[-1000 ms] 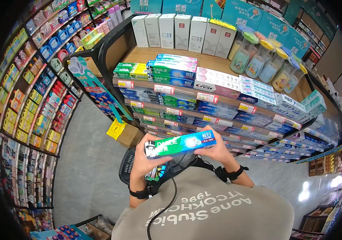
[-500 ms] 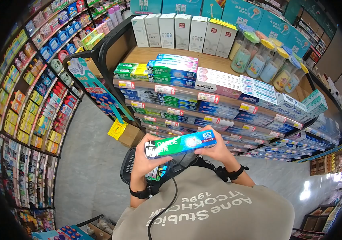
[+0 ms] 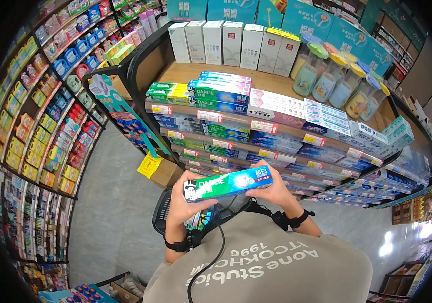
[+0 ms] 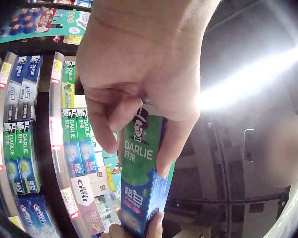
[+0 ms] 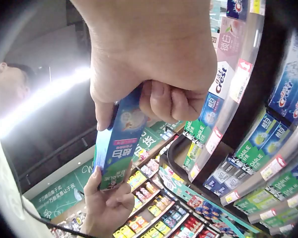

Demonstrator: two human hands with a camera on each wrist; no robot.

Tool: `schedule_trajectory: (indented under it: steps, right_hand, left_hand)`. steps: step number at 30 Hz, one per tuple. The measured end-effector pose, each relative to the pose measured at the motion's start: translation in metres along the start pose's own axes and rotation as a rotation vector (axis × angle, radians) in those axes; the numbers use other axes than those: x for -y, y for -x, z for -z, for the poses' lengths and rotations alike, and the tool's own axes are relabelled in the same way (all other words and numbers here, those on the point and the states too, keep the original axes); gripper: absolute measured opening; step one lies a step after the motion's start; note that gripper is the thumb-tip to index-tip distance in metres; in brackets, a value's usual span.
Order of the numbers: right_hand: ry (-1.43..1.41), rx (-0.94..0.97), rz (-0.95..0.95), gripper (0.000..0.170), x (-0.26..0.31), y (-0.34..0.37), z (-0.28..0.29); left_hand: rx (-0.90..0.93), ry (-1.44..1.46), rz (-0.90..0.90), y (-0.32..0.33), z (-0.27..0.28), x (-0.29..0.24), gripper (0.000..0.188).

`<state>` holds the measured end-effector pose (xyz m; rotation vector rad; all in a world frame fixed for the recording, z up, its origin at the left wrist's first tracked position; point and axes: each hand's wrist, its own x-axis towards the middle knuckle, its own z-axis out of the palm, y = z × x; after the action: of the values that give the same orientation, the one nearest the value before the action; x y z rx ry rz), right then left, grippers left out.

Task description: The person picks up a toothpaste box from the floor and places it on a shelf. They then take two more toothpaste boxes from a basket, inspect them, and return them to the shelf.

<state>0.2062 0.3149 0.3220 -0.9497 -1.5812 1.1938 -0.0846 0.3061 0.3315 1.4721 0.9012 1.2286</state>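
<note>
We pinch box (image 3: 232, 183) at ends, L hand (image 3: 179, 203) & R hand (image 3: 274, 190); prob. inspecting; nxt likely needs 1 end freed.

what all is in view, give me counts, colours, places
DARLIE box: one, green and blue, in both hands
shelved boxes: many, green, blue, white, stacked ahead
price tags: many, white, red, yellow, shelf edges
upright cartons: seven, white and grey, top shelf
lidded jars: several, clear, top shelf's right
panels: several, teal, behind cartons
bottles: many, mixed colours, far-left shelves
cardboard box: one, brown, shelf's left end
printed square: one, yellow, by the cardboard box
basket: one, black, by left wrist
wrist straps: two, black, one per wrist
cable: one, black, over the shirt
shirt: one, greyish beige, bottom centre
left hand: one, fingers gripping green end
right hand: one, fingers gripping blue end
</note>
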Motion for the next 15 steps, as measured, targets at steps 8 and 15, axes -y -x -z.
schedule_trajectory:
  steps: [8,15]
  right_hand:
    - [-0.011,-0.003,-0.016,0.054,-0.0046,0.0020,0.0010]
    - [-0.021,0.000,-0.003,0.054,-0.0073,0.0014,0.0003]
  left_hand:
    - [0.003,-0.005,-0.005,0.0007,-0.0021,0.0022,0.055]
    - [0.000,-0.027,-0.017,0.0025,0.0001,0.0033,0.055]
